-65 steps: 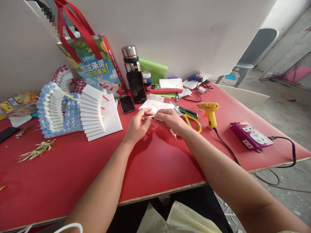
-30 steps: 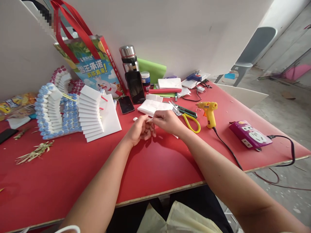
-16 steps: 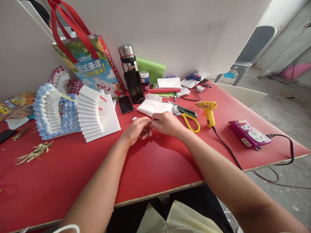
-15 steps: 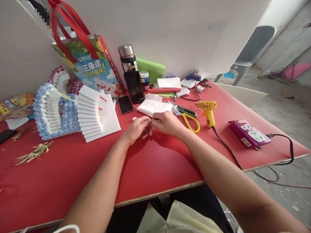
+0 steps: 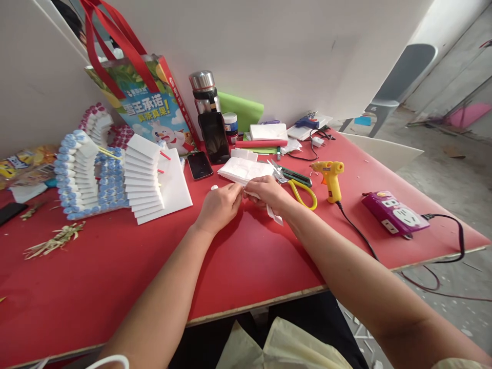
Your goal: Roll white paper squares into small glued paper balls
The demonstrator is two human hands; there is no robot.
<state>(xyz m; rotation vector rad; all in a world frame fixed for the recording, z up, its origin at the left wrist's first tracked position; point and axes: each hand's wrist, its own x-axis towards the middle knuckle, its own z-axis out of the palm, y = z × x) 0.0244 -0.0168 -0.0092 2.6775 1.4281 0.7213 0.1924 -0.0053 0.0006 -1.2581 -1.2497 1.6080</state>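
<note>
My right hand (image 5: 268,192) is closed on a thin white tissue (image 5: 275,217), whose end hangs out below the palm. My left hand (image 5: 222,206) is closed too, its fingertips meeting those of the right. What the left fingers hold is hidden behind the hand. Just beyond both hands lies a stack of folded white tissues (image 5: 243,169). A small white piece (image 5: 214,187) lies on the table beside my left knuckles. Scissors with yellow handles (image 5: 307,197) and a green utility knife (image 5: 295,175) rest to the right of my right hand.
On the red table (image 5: 246,271) stand a yellow glue gun (image 5: 331,179) and a purple power socket (image 5: 395,212) at right. Two phones (image 5: 200,165), a steel flask (image 5: 202,89) and a shopping bag (image 5: 154,110) are behind. White-and-blue layered pieces (image 5: 77,177) and foam boards (image 5: 179,184) sit left.
A white tissue now shows below my right hand. My left hand has turned, its back now upward and its fingers tucked out of sight. The view has shifted slightly.
</note>
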